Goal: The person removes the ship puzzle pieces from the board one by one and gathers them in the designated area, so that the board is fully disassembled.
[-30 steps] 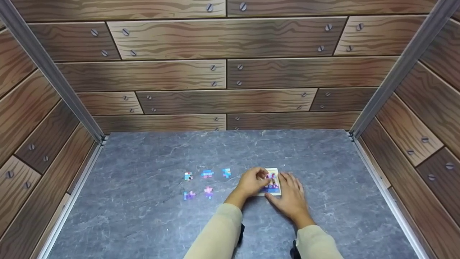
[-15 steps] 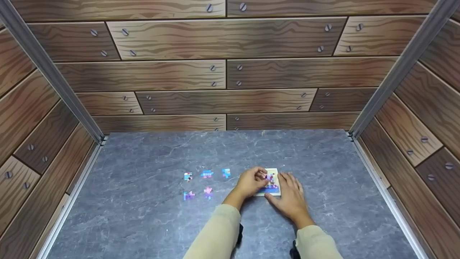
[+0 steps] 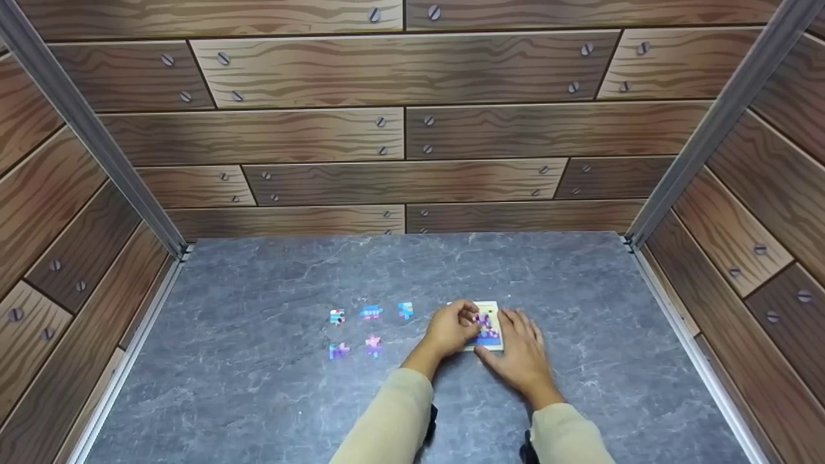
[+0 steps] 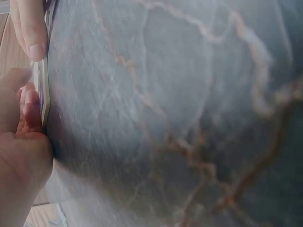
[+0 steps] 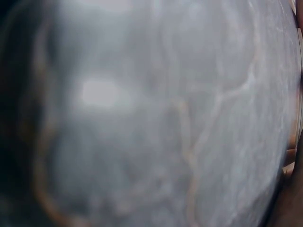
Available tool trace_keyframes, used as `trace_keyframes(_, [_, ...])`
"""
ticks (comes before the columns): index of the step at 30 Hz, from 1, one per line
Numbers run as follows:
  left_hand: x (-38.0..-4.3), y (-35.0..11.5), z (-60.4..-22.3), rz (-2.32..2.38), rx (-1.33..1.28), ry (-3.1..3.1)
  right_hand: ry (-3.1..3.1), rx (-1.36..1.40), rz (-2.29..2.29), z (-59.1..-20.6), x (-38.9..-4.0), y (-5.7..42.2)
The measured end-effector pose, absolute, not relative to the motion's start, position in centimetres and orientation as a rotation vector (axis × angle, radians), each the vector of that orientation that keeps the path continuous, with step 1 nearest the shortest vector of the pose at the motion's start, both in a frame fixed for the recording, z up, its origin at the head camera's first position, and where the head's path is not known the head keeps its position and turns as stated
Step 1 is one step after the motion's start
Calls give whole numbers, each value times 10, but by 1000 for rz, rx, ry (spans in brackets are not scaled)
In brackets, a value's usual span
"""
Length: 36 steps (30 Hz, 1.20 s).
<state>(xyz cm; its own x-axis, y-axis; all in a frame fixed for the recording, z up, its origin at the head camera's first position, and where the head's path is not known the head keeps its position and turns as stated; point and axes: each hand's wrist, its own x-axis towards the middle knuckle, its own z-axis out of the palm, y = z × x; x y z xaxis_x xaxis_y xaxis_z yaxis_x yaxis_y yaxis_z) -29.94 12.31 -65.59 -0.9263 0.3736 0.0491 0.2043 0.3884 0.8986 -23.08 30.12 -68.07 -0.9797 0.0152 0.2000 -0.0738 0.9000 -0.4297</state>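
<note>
A small puzzle board (image 3: pixel 493 307) with a pale border and a colourful picture lies on the grey marbled table, its left part hidden by my left hand (image 3: pixel 449 327). That hand's fingers are curled over the board, thumb and forefinger pinching what looks like a small puzzle piece, mostly hidden. In the left wrist view the board (image 4: pixel 45 94) shows edge-on, close to the thumb and fingers. My right hand (image 3: pixel 521 351) lies flat along the board's right edge with straight fingers, its thumb at the front edge. The right wrist view shows mostly blurred tabletop.
Several loose puzzle pieces lie left of the board: a blue one (image 3: pixel 405 310), a blue-and-pink one (image 3: pixel 371 312), a striped one (image 3: pixel 337 316), a pink one (image 3: pixel 373 343) and a purple one (image 3: pixel 338 350). Wood-patterned walls (image 3: pixel 406 135) enclose the table.
The left hand's fingers shift very slightly over the board. The right hand, the board and the loose pieces stay where they were.
</note>
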Motion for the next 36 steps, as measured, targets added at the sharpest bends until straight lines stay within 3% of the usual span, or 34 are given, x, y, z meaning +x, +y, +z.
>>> trace_keyframes(11, [-271, 112, -657, 1650, 556, 2544, -2863, 42, 633, -681, -229, 307])
trace_keyframes(17, [-261, 77, -650, 1520, 563, 2639, -2901, 37, 656, -679, -229, 309])
trace_keyframes(26, [-273, 10, -645, 1107, 705, 2920, -2933, 33, 657, -674, -231, 307])
trace_keyframes(36, [-279, -19, -630, 860, 560, 2906, -2928, 32, 672, -678, -231, 303])
